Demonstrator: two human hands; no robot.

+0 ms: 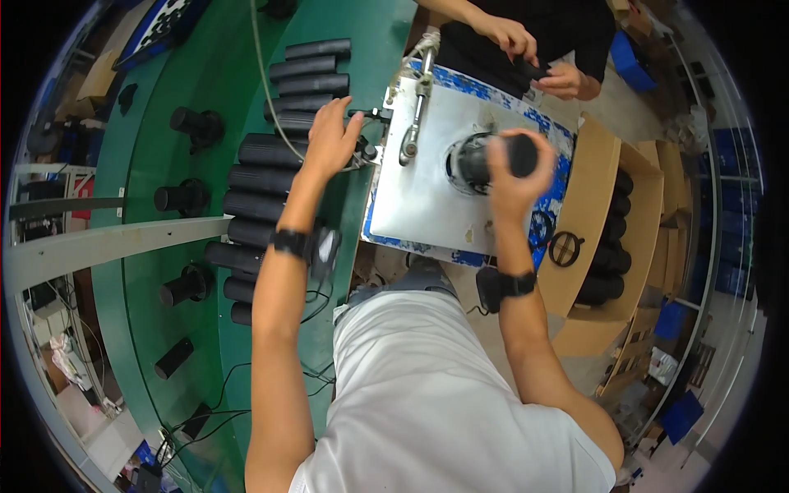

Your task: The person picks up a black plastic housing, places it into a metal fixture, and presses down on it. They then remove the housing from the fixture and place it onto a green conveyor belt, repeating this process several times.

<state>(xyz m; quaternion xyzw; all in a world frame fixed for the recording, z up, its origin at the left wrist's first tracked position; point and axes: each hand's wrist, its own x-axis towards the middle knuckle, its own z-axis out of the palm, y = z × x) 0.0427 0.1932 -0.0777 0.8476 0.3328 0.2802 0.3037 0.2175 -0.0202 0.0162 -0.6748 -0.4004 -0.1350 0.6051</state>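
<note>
My right hand (521,177), partly blurred, is wrapped round a black cylinder (477,164) whose round end faces up to the right. The cylinder lies at a dark ring-shaped fitting (454,164) on a square metal plate (419,201); whether it sits inside the ring I cannot tell. Left of the plate, my left hand (330,135) has its fingers stretched and apart, next to a small black lever fitting (366,152). Under and beside that hand lies a row of ribbed black cylinders (263,179) on the green bench.
A metal rod with an eye end (417,123) is mounted on the plate. Across from me, a co-worker's hands (534,62) handle a dark piece. On the right, an open cardboard box (649,246) holds several black cylinders. Black flanged parts (181,197) stand along the green bench (123,271).
</note>
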